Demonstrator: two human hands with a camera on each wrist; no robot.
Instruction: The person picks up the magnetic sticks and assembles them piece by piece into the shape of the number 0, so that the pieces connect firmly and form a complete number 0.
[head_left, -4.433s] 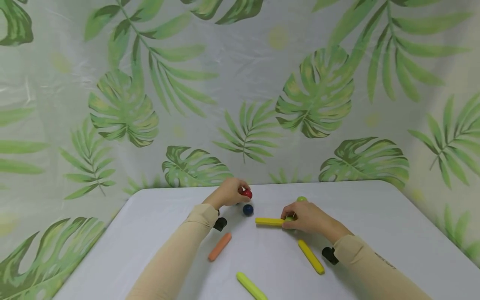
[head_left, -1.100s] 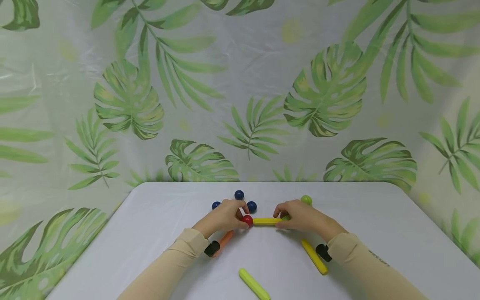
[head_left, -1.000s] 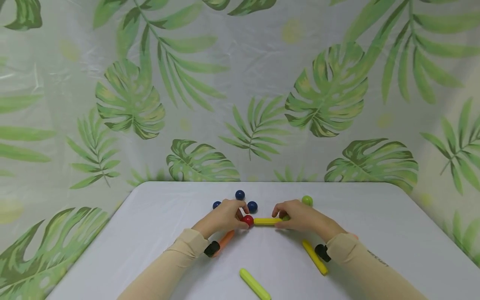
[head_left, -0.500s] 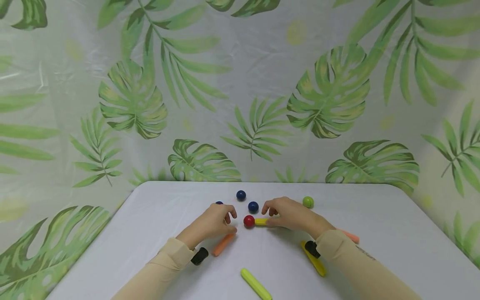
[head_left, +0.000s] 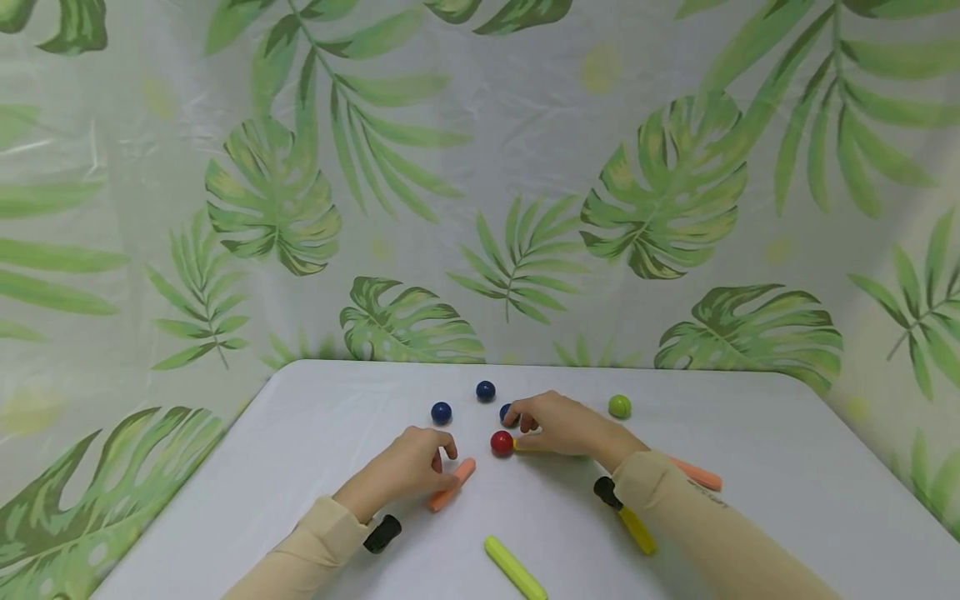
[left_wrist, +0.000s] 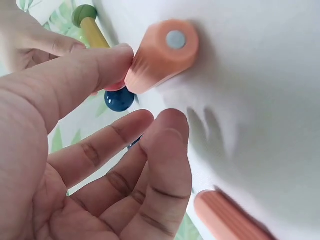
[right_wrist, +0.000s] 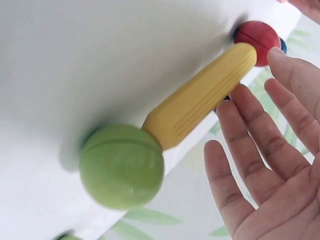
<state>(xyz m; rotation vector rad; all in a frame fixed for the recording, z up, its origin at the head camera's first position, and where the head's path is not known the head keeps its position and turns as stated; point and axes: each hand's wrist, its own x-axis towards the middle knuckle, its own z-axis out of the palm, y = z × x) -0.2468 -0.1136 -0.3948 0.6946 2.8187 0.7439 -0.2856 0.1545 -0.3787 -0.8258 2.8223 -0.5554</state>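
Note:
A red ball (head_left: 502, 443), a yellow stick (right_wrist: 200, 97) and a green ball (right_wrist: 122, 167) lie joined in a row on the table. Beside the red-ball end is my right hand (head_left: 562, 425), its fingers spread and holding nothing; it hides most of the row in the head view. My left hand (head_left: 397, 471) is at an orange stick (head_left: 465, 472). In the left wrist view its thumb overlaps the edge of this stick, which has a round metal disc in its end. The other fingers curve loosely, apart from the stick; I cannot tell whether the thumb touches it.
Blue balls (head_left: 441, 413) lie behind the row on the white table (head_left: 315, 450). A second green ball (head_left: 619, 407) is at the back right. Another orange stick (head_left: 701, 475), a second yellow stick (head_left: 639, 533) and a lime stick (head_left: 515, 568) lie nearer.
My left hand has set the red ball against the yellow stick's end, let go and moved left to the orange stick. My right hand has let go of the green ball and shifted left.

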